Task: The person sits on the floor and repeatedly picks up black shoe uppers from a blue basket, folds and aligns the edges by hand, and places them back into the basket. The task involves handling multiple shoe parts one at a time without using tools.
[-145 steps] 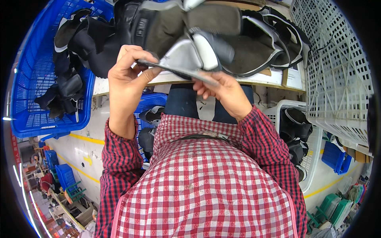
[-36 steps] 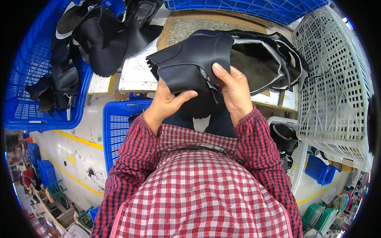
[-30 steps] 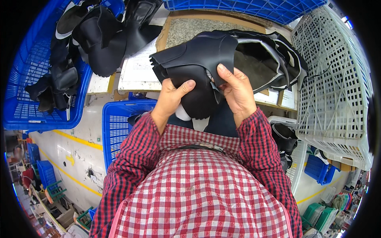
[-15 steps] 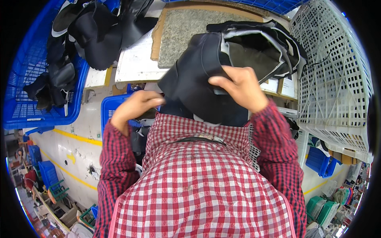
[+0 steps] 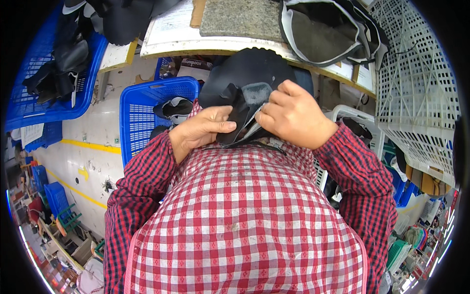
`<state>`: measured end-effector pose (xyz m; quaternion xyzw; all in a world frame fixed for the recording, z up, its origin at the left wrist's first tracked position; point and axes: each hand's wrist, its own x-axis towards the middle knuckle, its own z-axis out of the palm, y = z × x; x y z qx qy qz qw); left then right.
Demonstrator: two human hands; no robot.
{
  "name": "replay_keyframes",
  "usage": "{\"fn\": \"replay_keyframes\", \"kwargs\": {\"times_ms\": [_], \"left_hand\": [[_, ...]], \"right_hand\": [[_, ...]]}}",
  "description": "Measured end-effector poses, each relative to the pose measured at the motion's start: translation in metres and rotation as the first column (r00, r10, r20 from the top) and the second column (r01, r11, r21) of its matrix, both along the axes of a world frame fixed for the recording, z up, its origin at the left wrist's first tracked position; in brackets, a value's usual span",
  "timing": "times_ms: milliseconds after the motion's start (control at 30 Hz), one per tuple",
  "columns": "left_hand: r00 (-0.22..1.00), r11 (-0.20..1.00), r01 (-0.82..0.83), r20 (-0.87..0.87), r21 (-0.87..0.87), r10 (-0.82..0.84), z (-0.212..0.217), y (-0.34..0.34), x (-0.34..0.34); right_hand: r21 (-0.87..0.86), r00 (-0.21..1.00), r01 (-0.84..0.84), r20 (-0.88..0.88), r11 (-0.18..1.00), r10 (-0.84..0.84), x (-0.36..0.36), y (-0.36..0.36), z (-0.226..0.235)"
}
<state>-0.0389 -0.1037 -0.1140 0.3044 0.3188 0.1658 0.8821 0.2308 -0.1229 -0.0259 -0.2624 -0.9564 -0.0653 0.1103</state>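
Observation:
A black leather boot upper [image 5: 247,66] lies over my lap just in front of the table edge. Its rim facing away from me is scalloped, and a fuzzy grey patch [image 5: 256,93] shows on it. My left hand [image 5: 205,126] grips the folded near part between thumb and fingers. With bent fingers my right hand [image 5: 293,113] pinches the pale, toothed edge just to the right; the fingertips are partly hidden. More black uppers with white-edged grey lining [image 5: 320,32] rest on the table at the back right.
A grey stone slab [image 5: 240,18] sits on the white table [image 5: 166,34]. Blue crates stand left, one [image 5: 129,122] beside my left arm with uppers inside and one [image 5: 93,93] farther out heaped with black pieces. A white perforated basket [image 5: 411,88] rises at the right.
A black upper has come off the stack toward me onto my lap and been turned. My left hand has moved right and closed on it; my right hand has moved down to its near edge.

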Motion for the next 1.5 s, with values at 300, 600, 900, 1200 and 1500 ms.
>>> {"fn": "replay_keyframes", "kwargs": {"times_ms": [300,600,900,1200,1500], "left_hand": [[0.799,0.641,0.345,-0.573,0.686,0.184,0.021,0.016,-0.004],[0.898,-0.012,0.434,-0.432,0.901,0.083,0.031,0.076,0.037],[0.902,-0.489,0.388,-0.430,0.781,0.029,0.039,0.066,0.058],[0.711,-0.123,0.703,-0.684,0.701,0.164,0.051,0.065,0.029],[0.554,0.202,0.831,-0.807,0.519,-0.204,0.017,0.076,-0.026]], "right_hand": [[-0.139,0.994,0.110,-0.002,0.984,-0.112,-0.002,0.002,-0.027],[-0.158,0.992,0.106,-0.050,0.982,-0.115,-0.011,0.005,-0.046],[-0.100,0.971,0.133,-0.184,0.986,-0.150,-0.008,0.005,-0.064],[-0.150,0.961,0.129,-0.225,0.980,-0.161,-0.008,0.011,-0.068],[-0.156,0.966,0.140,-0.195,0.978,-0.170,-0.011,0.011,-0.071]]}}
